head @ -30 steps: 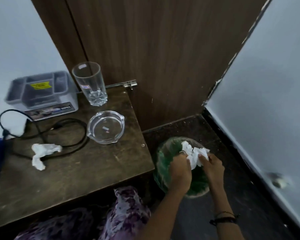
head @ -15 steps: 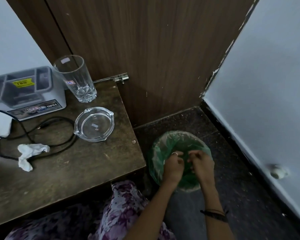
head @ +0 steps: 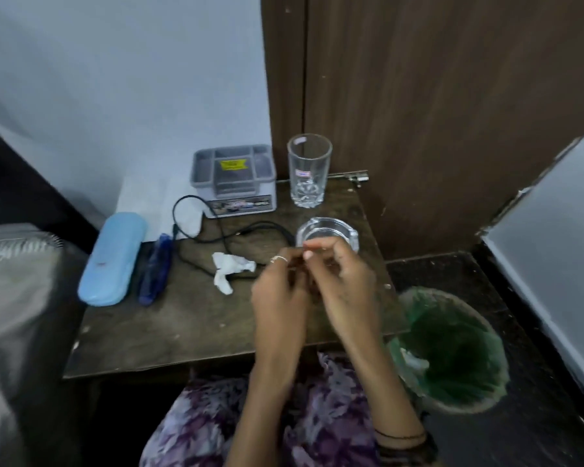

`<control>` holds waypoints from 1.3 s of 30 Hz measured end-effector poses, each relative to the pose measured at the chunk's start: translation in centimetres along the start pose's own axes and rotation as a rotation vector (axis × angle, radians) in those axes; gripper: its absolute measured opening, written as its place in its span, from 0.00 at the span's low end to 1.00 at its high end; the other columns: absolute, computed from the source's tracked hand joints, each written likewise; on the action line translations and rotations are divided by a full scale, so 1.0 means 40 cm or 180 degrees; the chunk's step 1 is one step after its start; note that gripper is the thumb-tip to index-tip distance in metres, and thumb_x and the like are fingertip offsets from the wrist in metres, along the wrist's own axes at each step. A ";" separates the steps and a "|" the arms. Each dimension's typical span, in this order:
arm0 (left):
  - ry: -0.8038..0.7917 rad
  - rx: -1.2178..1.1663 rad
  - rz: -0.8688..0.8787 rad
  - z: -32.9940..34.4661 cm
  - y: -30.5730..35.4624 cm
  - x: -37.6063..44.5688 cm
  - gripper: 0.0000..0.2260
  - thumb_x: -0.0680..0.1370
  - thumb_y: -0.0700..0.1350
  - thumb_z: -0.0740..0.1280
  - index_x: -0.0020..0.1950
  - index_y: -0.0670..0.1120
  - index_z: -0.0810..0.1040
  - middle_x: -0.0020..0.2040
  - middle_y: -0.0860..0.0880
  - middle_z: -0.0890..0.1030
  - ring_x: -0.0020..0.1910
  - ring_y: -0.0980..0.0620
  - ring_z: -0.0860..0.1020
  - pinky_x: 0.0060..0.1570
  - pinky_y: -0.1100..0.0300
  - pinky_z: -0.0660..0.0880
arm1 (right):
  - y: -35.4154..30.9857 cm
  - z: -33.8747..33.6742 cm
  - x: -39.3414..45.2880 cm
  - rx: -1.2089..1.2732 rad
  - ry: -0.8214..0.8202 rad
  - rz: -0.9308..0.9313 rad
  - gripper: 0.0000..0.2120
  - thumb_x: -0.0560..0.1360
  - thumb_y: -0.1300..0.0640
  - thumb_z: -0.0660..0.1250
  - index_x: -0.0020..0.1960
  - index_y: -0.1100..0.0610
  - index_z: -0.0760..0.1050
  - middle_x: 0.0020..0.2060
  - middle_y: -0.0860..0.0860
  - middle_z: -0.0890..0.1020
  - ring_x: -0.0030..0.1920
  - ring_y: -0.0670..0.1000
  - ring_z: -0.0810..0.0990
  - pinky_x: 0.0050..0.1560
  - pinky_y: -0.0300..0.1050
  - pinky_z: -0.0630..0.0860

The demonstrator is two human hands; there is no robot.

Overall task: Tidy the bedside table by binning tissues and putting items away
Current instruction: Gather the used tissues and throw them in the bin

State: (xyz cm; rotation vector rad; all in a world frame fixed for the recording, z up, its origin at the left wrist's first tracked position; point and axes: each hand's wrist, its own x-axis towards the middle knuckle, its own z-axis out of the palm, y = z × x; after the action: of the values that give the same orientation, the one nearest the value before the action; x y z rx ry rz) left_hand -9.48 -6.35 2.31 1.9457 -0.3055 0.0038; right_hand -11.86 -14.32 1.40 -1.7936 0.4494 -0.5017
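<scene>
Crumpled white tissue (head: 231,268) lies on the dark, scuffed wooden bedside table (head: 182,328), mid-surface, draped over the black cable (head: 230,235). Its long axis runs diagonally — upper right to lower left, with the narrow tail toward the near edge. Soft, creased paper.

Left hand (head: 277,294) and right hand (head: 346,284) are raised together over the table's right side, fingers curled, tips touching; motion blur — cannot tell whether anything is pinched between them.

Bin (head: 452,348) stands on the floor just right of the table, round, with a thin green plastic liner and white tissue inside.

Also on the table: a smooth light-blue oblong case (head: 112,257), a grey compartmented organiser (head: 235,180), a clear faceted tumbler (head: 309,175) and a glass ashtray (head: 327,232).
</scene>
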 end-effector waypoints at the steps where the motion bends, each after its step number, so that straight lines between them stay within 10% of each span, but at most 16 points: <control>1: 0.0104 0.0236 -0.0006 -0.038 -0.031 0.021 0.12 0.74 0.34 0.63 0.51 0.47 0.80 0.41 0.54 0.80 0.37 0.67 0.75 0.38 0.77 0.68 | -0.003 0.046 0.007 -0.0226 -0.0190 -0.0045 0.06 0.74 0.57 0.66 0.49 0.48 0.76 0.42 0.46 0.83 0.43 0.45 0.81 0.46 0.41 0.77; 6: 0.0486 0.1372 -0.0454 -0.155 -0.174 0.078 0.11 0.75 0.41 0.65 0.57 0.43 0.77 0.54 0.46 0.77 0.55 0.45 0.73 0.48 0.54 0.71 | 0.019 0.198 0.047 -0.1979 -0.0755 -0.0555 0.14 0.75 0.57 0.64 0.61 0.50 0.72 0.58 0.48 0.77 0.55 0.52 0.79 0.50 0.49 0.76; 12: 0.0283 0.1055 -0.0543 -0.155 -0.245 0.079 0.12 0.76 0.42 0.64 0.59 0.45 0.76 0.52 0.47 0.79 0.50 0.48 0.77 0.45 0.57 0.72 | 0.049 0.238 0.086 -0.2741 -0.0935 -0.0583 0.10 0.76 0.55 0.63 0.56 0.53 0.76 0.54 0.51 0.78 0.50 0.58 0.81 0.44 0.49 0.74; 20: 0.0221 -0.0116 -0.0214 -0.102 -0.115 0.065 0.07 0.74 0.41 0.68 0.50 0.50 0.80 0.43 0.54 0.82 0.39 0.63 0.79 0.38 0.78 0.70 | 0.009 0.069 0.054 -0.1770 -0.0046 -0.0475 0.04 0.73 0.54 0.67 0.47 0.50 0.79 0.43 0.47 0.83 0.41 0.49 0.81 0.40 0.46 0.76; 27: -0.1049 -0.0047 0.0416 0.204 0.030 -0.044 0.07 0.74 0.41 0.66 0.51 0.48 0.79 0.50 0.51 0.81 0.46 0.54 0.79 0.50 0.63 0.73 | 0.104 -0.292 -0.042 -0.1458 0.1031 0.0232 0.05 0.73 0.57 0.67 0.45 0.49 0.79 0.36 0.42 0.82 0.36 0.38 0.79 0.39 0.28 0.72; 31: -0.1795 0.0618 0.0533 0.417 0.024 -0.097 0.08 0.77 0.39 0.62 0.53 0.42 0.77 0.54 0.43 0.79 0.50 0.43 0.79 0.52 0.47 0.75 | 0.278 -0.425 -0.073 -0.1715 0.1328 0.0983 0.06 0.75 0.58 0.65 0.49 0.51 0.80 0.43 0.52 0.84 0.43 0.52 0.80 0.45 0.44 0.71; 39: -0.2805 0.1253 -0.0371 0.653 -0.125 -0.144 0.11 0.78 0.40 0.58 0.57 0.43 0.76 0.55 0.40 0.80 0.55 0.42 0.77 0.51 0.54 0.73 | 0.598 -0.492 -0.046 -0.2050 0.0891 0.2149 0.12 0.77 0.54 0.62 0.53 0.60 0.79 0.49 0.59 0.83 0.48 0.58 0.80 0.45 0.44 0.71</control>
State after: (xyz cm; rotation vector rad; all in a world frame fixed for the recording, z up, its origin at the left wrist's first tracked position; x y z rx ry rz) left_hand -17.64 -27.15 -13.23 2.2545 -0.8102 -0.9488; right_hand -25.34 -35.38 -17.00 -2.0122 1.4797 -0.1219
